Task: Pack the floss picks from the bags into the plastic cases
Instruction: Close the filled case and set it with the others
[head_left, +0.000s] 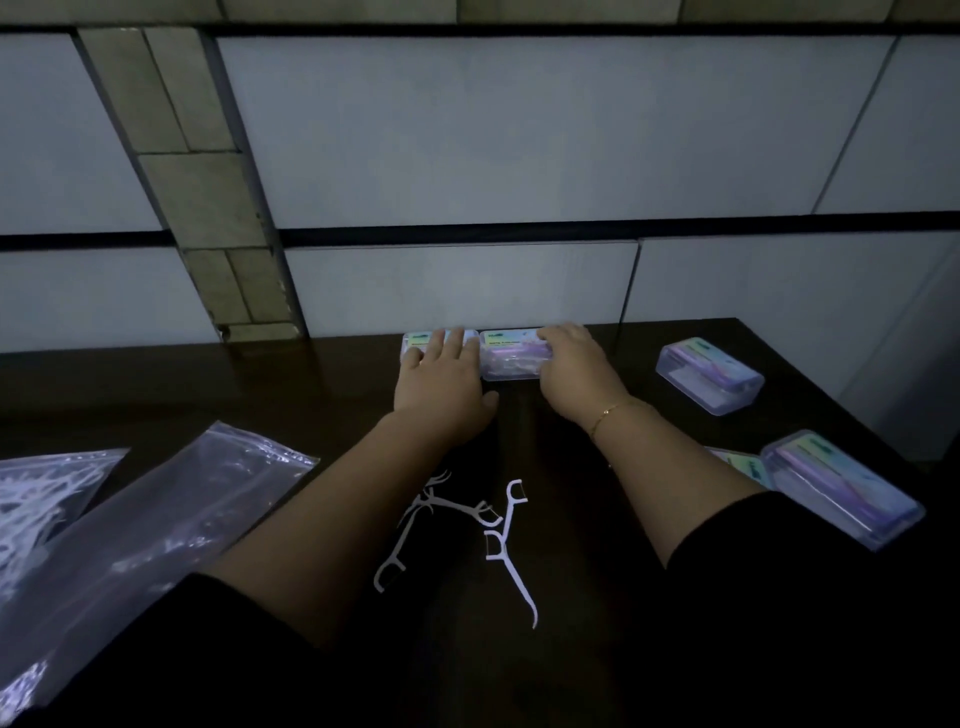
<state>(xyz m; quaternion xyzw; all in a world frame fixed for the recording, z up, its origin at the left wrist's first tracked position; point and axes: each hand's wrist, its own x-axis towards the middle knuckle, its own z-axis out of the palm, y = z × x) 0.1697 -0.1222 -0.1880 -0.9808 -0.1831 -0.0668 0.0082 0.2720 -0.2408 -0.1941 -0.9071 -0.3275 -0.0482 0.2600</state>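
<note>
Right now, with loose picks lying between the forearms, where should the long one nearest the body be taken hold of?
Pinch the long floss pick at mid-handle, coming straight down from above. It lies flat on the dark table, its handle a thin straight shaft apart from the tangled picks to its left, so fingers fit either side. Probably avoid the forked head.

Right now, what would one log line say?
left hand: flat on far-left case | right hand: grips neighbouring case | loose floss picks: on table
</note>
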